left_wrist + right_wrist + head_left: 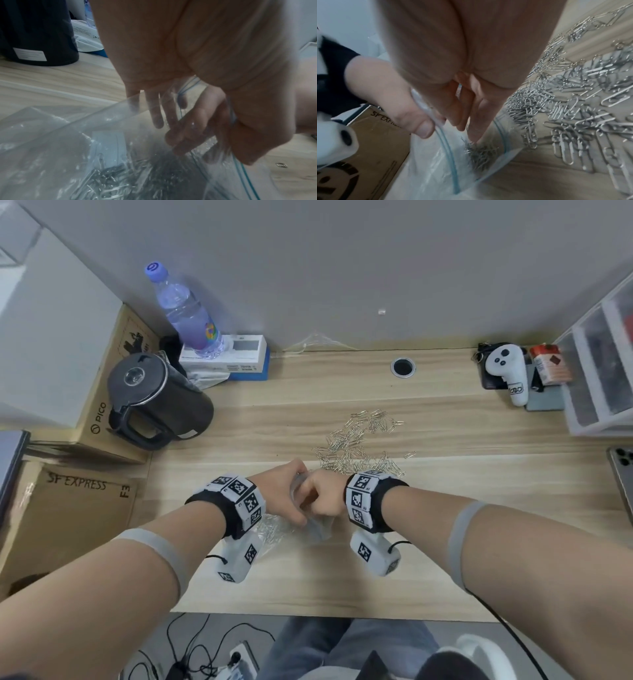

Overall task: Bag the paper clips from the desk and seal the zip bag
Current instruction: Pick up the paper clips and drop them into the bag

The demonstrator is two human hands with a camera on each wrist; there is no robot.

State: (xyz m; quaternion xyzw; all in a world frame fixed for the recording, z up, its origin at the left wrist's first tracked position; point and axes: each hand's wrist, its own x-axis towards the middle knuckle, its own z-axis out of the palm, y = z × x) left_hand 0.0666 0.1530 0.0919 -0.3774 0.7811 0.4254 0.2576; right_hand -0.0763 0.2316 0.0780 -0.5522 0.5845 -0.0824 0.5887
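Note:
A clear zip bag (318, 529) with a blue seal line lies on the desk in front of me, its mouth held up between my hands. My left hand (287, 491) pinches the bag's near rim; the thumb (423, 129) presses on the plastic. My right hand (322, 494) points down into the open mouth, its fingers (471, 121) straight and close together just above a small heap of clips in the bag (481, 154). No clip shows between those fingers. More bagged clips (111, 182) lie lower in the bag. A loose pile of silver paper clips (359, 440) spreads just beyond my right wrist.
A black kettle (157, 402) and a water bottle (185, 309) stand at the left rear. Cardboard boxes (68, 525) flank the desk's left side. A white controller (507, 371) and plastic drawers (603, 364) sit at the right rear, and a phone (621, 474) lies at the right edge.

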